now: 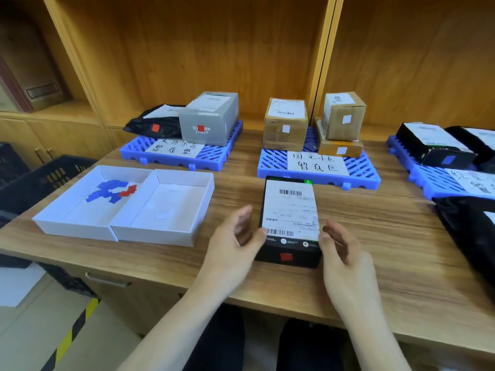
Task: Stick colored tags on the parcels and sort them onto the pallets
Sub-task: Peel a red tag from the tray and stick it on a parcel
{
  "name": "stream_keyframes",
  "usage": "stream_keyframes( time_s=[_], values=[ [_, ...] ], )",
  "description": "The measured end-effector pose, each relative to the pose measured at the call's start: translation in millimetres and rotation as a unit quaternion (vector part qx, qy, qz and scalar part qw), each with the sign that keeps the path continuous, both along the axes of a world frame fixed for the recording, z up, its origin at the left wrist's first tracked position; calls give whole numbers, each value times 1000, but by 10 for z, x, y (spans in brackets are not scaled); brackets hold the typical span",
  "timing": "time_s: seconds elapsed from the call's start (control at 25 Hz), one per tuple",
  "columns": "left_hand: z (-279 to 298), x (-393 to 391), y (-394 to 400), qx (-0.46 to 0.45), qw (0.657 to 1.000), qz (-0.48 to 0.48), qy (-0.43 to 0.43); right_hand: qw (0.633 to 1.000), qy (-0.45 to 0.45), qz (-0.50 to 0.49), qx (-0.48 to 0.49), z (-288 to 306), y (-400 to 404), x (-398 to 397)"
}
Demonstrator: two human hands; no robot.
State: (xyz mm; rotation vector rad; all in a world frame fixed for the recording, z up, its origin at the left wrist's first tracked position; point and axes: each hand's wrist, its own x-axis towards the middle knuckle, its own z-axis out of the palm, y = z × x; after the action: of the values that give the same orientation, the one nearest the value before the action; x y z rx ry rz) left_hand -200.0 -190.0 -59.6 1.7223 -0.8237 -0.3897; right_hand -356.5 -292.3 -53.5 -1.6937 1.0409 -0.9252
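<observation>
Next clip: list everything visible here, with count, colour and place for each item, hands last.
Black box: 1, black, white label on top, red tag on near side; desk centre, between the hands.
Pallets: 3, blue; left, middle, right along the desk back.
Left pallet parcels: black bag and grey box, both red-tagged.
Middle pallet parcels: 3, brown cardboard, white tags.
Right pallet: black box with blue tag, part of another black parcel behind it.
White trays: 2; left one holds blue and red tags.
Black bag: 1, desk right edge.
Black crates: left of the desk.
Left hand: open, beside the box.
Right hand: open, beside the box.
</observation>
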Motion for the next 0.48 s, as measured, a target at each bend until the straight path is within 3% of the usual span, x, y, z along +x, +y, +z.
stream_keyframes(
  time_s=[0.24, 0.48],
  values=[
    [56, -71, -33, -16, 998, -19, 53, 1000, 26, 0, -16, 6, -12, 53],
    [330, 152, 79, -38, 998, 11, 43, 999, 10, 35, -36, 257, -61, 384]
  ],
)
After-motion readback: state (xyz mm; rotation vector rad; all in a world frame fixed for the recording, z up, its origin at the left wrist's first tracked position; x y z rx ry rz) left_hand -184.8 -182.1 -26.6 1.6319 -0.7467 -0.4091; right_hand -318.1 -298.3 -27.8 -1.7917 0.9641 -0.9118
